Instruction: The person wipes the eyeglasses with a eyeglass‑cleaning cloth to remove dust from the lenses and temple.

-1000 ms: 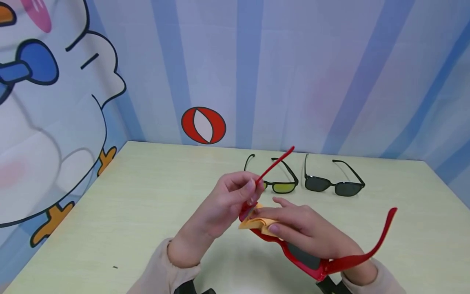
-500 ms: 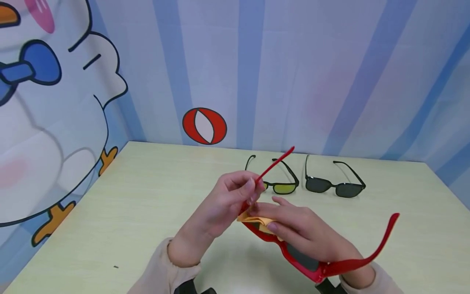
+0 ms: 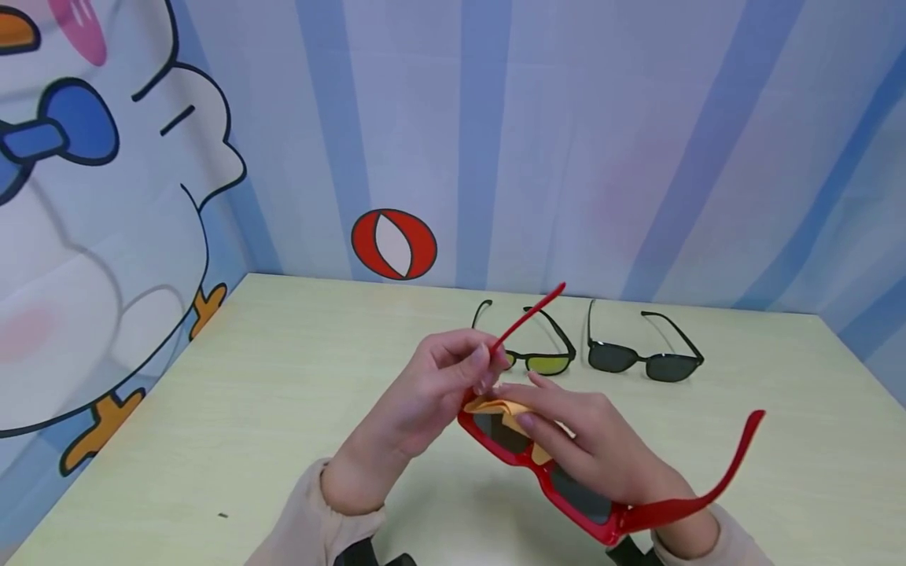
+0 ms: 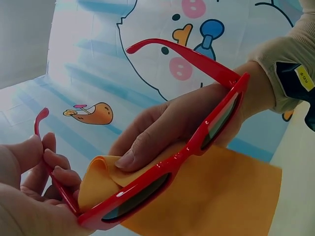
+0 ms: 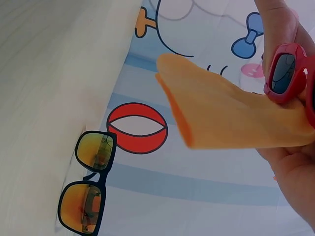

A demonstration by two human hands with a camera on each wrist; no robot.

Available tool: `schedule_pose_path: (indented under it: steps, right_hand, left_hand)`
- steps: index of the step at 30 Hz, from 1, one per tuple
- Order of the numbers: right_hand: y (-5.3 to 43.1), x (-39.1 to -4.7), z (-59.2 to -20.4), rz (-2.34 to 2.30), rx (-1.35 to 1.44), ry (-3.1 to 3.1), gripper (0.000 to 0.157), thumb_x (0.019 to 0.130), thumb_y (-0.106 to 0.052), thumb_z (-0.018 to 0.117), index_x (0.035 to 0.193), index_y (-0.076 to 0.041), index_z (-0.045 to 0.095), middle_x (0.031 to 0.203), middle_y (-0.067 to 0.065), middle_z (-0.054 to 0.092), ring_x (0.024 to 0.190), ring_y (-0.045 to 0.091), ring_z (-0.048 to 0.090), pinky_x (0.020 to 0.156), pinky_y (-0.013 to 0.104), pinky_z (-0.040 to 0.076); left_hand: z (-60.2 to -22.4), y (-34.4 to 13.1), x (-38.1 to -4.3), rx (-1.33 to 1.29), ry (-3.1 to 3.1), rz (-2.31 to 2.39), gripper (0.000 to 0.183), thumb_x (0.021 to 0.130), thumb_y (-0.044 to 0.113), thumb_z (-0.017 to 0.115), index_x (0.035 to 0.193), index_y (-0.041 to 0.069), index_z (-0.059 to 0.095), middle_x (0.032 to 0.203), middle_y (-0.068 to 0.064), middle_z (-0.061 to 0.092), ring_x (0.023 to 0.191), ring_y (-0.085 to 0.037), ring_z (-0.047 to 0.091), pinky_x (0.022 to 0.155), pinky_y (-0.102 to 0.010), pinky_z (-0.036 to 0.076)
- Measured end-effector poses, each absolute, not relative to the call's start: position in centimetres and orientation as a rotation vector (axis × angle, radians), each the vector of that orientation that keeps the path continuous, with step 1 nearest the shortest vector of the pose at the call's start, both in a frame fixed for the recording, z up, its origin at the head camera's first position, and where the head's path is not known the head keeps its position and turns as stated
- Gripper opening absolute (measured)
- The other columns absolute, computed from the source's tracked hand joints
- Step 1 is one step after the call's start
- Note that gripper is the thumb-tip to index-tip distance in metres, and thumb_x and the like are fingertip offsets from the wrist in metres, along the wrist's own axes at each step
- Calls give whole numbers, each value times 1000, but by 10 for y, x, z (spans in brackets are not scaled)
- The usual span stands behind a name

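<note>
Left hand (image 3: 442,385): thumb and fingers pinched on one arm of the red sunglasses (image 3: 548,481), close to the hinge; the thin tip pokes up past my knuckles. Right hand (image 3: 594,440): thumb and fingers grasping a folded orange cloth (image 4: 226,189), which I hold against the lens nearest my left hand. From the left wrist, a broad loose flap of it hangs out past the far side of the frame. Sunglasses are up in front of me, off the table (image 3: 283,393), tilted, both arms unfolded; the second dark lens lies partly behind my right hand, and the other arm crosses in front of my right wrist, contact uncertain. Beyond my hands, on the tabletop: black-framed glasses with yellow-green lenses (image 3: 547,364), partly hidden by my left fingers, and just beside them to the right, black sunglasses (image 3: 672,367) with dark lenses, arms unfolded toward the wall. Backdrop (image 3: 552,157) behind: blue stripes, a red-and-white oval (image 3: 394,244), a large white cartoon figure (image 3: 106,220) at left. Pale sleeves (image 3: 311,511) at both wrists.
</note>
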State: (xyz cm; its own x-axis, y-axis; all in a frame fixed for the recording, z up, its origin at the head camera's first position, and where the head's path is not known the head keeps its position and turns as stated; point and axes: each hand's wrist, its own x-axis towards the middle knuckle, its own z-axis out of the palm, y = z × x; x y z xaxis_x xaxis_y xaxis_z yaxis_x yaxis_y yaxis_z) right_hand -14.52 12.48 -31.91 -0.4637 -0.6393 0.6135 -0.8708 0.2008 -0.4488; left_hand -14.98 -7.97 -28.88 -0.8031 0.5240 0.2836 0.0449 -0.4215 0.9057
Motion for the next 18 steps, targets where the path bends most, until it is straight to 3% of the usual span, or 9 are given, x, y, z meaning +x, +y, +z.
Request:
schedule_pose_path:
  steps: [3,6,12,18]
  right_hand:
    - [127,-145,-318,1144,1393,-2171,30,88,-1,62,118,-4,62,86,-2,68,67,-2,60,100,40,36]
    - [129,-145,-317,1144,1380,-2167,25,88,-4,63,113,-5,65,81,-4,68,65,-4,59,100,38,37]
    - [132,-146,-314,1137,1376,-2168,21,86,-3,65,106,-8,68,91,-1,70,72,2,64,100,36,37]
    - [134,-146,-313,1150,1365,-2181,20,85,-3,65,104,-9,69,86,-4,69,71,1,64,98,38,40]
  left_hand:
    - [-289,-80,-150,801,1481,2287,27,76,48,70,88,24,67,73,4,52,72,-11,45,70,-25,40]
    - [-290,-80,-151,792,1469,2292,27,76,48,70,89,24,67,73,3,51,72,-11,45,69,-25,40]
    - [-290,-82,-152,790,1472,2317,27,77,46,70,90,22,65,73,3,51,72,-11,46,69,-25,39]
    - [-289,-84,-153,793,1492,2326,27,77,45,71,90,22,66,74,3,51,71,-11,46,70,-25,39]
